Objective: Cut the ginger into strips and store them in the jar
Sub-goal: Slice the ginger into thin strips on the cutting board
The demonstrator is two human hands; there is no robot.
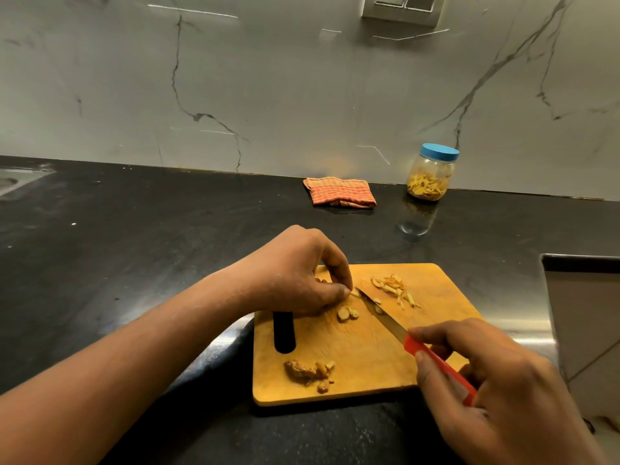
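We take the wooden cutting board as our landmark. Our left hand arches over its far left part, palm down, thumb and fingertips pinched together on a small ginger piece. Our right hand comes in over the board's near right corner, fingers curled tight around the red handle of the knife. The knife's long axis runs diagonally, its tip pointing toward the far left, right at the pinched piece. Cut ginger strips lie on the board's far side, right of the blade; ginger slices lie left of it. A knobby ginger chunk sits near the board's near edge. Beyond the board stands the lidded jar, with a folded cloth to its left.
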